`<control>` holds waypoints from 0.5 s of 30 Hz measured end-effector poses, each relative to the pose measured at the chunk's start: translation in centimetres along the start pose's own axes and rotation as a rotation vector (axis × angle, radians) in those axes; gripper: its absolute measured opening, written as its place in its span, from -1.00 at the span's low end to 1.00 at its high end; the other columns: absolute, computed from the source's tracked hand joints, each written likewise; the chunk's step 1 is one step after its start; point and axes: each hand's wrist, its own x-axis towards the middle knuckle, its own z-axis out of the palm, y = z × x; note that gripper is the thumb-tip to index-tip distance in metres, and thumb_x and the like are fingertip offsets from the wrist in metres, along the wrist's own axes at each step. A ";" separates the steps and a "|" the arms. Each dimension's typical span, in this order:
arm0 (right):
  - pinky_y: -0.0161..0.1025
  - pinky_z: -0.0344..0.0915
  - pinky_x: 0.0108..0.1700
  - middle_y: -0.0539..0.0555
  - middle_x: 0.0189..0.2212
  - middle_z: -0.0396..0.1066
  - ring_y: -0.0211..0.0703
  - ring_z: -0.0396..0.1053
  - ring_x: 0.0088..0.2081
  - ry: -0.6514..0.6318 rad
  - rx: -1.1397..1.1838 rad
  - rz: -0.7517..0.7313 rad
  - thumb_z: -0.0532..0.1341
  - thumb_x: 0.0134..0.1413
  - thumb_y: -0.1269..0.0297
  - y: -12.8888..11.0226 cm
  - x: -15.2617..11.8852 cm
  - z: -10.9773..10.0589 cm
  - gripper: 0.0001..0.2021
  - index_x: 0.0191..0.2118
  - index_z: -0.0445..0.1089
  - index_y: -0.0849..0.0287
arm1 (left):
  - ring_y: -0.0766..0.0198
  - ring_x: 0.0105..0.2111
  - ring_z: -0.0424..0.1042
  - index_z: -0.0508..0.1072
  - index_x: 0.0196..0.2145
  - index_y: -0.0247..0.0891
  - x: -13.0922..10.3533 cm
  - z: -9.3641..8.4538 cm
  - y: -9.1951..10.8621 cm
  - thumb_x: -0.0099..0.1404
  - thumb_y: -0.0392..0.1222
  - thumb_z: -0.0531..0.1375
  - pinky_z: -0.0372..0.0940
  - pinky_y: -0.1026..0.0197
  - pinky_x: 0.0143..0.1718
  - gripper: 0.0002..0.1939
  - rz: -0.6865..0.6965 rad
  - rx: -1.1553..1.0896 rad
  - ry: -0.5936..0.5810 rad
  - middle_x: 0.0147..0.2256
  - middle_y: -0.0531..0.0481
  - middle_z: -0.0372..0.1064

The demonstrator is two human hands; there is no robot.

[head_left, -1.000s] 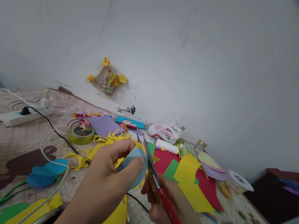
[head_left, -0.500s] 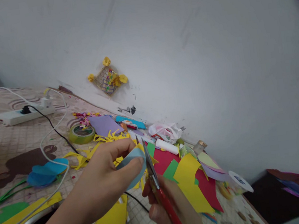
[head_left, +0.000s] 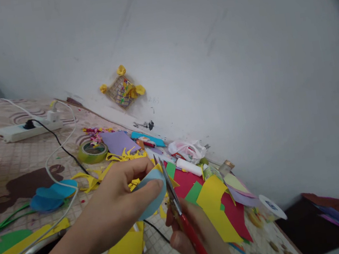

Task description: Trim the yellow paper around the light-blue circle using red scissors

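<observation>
Between thumb and fingers, my left hand (head_left: 125,196) pinches a light blue paper piece (head_left: 151,203), with a bit of yellow paper showing at its upper edge. My right hand (head_left: 193,228) is wrapped round red-handled scissors (head_left: 188,229). Their blades point up and away from me, slightly apart, right at the paper's right edge. Parts of the right fingers are hidden behind the handles. Below my left hand lie yellow paper sheets (head_left: 125,249), and yellow paper strips (head_left: 100,174) are scattered behind it.
A white power strip (head_left: 31,129) with cables lies at the left, near a tape roll (head_left: 92,151) and a blue paper flower (head_left: 48,197). Red paper (head_left: 238,222) and yellow paper (head_left: 215,204) spread to the right. A woven decoration (head_left: 122,92) hangs on the wall.
The scissor blades have shifted slightly left and down against the paper, and the gap between them looks a little narrower. The blue paper has tilted slightly; my left hand stays nearly still.
</observation>
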 end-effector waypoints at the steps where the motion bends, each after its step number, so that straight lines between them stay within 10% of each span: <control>1: -0.24 0.42 -0.38 0.07 -0.33 0.46 -0.11 0.39 -0.42 -0.004 0.018 0.016 0.19 0.18 -0.44 0.1 0.0 -0.1 -0.40 -0.14 0.44 0.07 | 0.28 -0.48 0.32 0.37 -0.54 -0.17 0.0 0.0 0.1 0.16 -0.14 0.23 0.25 0.32 -0.53 -0.84 -0.007 -0.001 -0.005 -0.51 0.11 0.34; 15: -0.25 0.31 -0.42 -0.06 -0.47 0.22 -0.18 0.24 -0.49 -0.111 0.068 0.143 0.30 -0.02 -0.47 -0.9 0.5 -1.4 -0.37 -0.25 0.39 0.07 | 0.36 -0.57 0.15 0.34 -0.55 -0.18 0.2 -0.7 0.2 0.09 -0.12 0.25 0.07 0.37 -0.59 -0.83 -0.120 -0.015 -0.077 -0.57 0.16 0.20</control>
